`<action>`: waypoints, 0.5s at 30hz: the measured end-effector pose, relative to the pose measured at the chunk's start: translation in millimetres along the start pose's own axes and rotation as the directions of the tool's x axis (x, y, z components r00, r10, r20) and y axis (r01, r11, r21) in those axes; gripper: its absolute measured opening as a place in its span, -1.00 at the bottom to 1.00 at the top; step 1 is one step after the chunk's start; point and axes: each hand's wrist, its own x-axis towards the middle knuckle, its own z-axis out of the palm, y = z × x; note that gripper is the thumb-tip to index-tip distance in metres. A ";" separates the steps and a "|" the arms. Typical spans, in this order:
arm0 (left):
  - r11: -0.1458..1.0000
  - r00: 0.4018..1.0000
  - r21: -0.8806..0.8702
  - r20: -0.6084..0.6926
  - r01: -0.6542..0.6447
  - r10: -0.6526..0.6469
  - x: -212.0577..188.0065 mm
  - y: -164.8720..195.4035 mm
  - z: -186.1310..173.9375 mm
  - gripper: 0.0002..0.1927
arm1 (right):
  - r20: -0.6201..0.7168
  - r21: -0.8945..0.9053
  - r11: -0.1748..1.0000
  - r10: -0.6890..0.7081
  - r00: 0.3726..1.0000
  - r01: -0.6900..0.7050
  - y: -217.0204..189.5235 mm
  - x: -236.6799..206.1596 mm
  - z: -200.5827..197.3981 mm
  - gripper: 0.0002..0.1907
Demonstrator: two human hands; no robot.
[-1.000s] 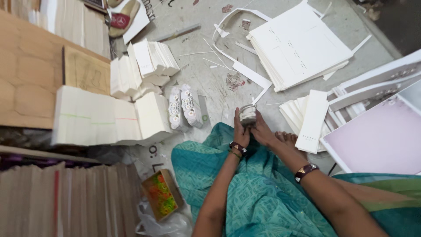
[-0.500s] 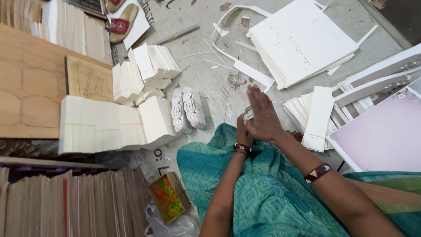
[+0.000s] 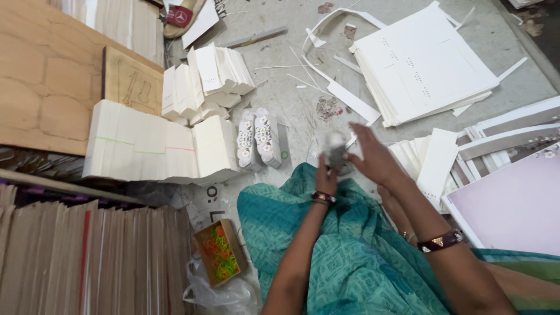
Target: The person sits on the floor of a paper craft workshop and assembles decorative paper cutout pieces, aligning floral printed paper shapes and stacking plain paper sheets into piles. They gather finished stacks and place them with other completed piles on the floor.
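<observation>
I sit on the floor in a teal patterned garment [image 3: 350, 262]. My left hand [image 3: 325, 175] grips the bottom of a small blurred stack of white cards [image 3: 336, 153] held upright above my lap. My right hand [image 3: 373, 154] lies against the stack's right side with its fingers stretched out flat. Both wrists wear bangles. Two bundled stacks of small flower-printed cards [image 3: 258, 139] lie on the floor just left of my hands.
Piles of folded white card [image 3: 157, 140] sit at the left by a wooden board [image 3: 52, 81]. A large stack of white sheets [image 3: 426, 61] lies ahead right, with strips and a lilac board [image 3: 513, 204] at right. A small box of rubber bands [image 3: 219, 252] sits near my knee.
The small stack stays between my hands, with my right hand moving over and around it. The view has shifted slightly left and down.
</observation>
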 end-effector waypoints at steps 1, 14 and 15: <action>0.991 0.991 -0.024 -0.026 0.134 -0.134 7.8 -1.6 -6.0 -0.31 | -0.070 0.018 1.000 0.008 0.998 -0.007 7.8 2.3 -6.2 -0.27; 0.847 0.904 0.335 -0.032 0.412 -0.427 152.9 -68.6 -63.4 -0.54 | -0.084 -0.267 0.910 0.307 0.948 -0.318 56.5 89.0 24.7 -0.42; 0.839 0.907 0.361 -0.052 0.406 -0.417 151.8 -77.6 -60.0 -0.53 | -0.113 -0.311 0.907 0.261 0.959 -0.284 55.0 103.1 25.7 -0.39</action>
